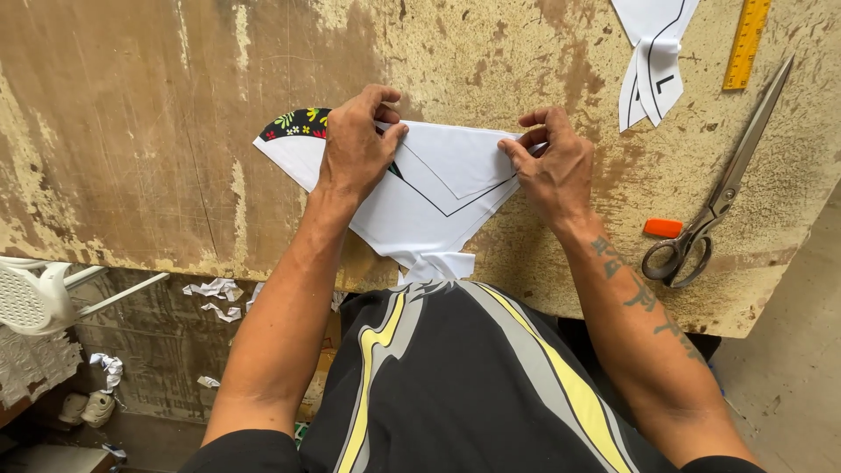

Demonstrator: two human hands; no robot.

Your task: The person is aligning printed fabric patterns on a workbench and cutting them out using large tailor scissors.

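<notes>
Nearest the camera, the person's black shirt with yellow and grey stripes (473,385) fills the lower frame, both bare forearms reaching forward over the edge of the worn, stained wooden worktable (158,131). Just past that edge lies a white sheet with a black-lined V shape printed on it (420,206), its lower tip hanging slightly over the table's rim.

The left hand (357,144) lies flat on the sheet's left part, palm down and fingers curled at the top edge, pressing it in place. From under it peeks a piece of black fabric with a coloured flower print (298,123). The right hand (552,162) pinches the sheet's right corner between thumb and bent fingers, closed on the edge.

Judging by this, the step in hand looks like aligning or folding the white sheet over the printed fabric. The next move would seem to call for keeping the left palm firm so the layers do not slip while the right hand pulls the corner taut and true to the printed line.

Further right, well apart from the hands, an orange block of chalk (663,228) lies just beside the handles of long steel shears (718,206). Farthest off, a second white lined pattern piece (653,61) and a yellow ruler (746,44) rest near the top edge.
</notes>
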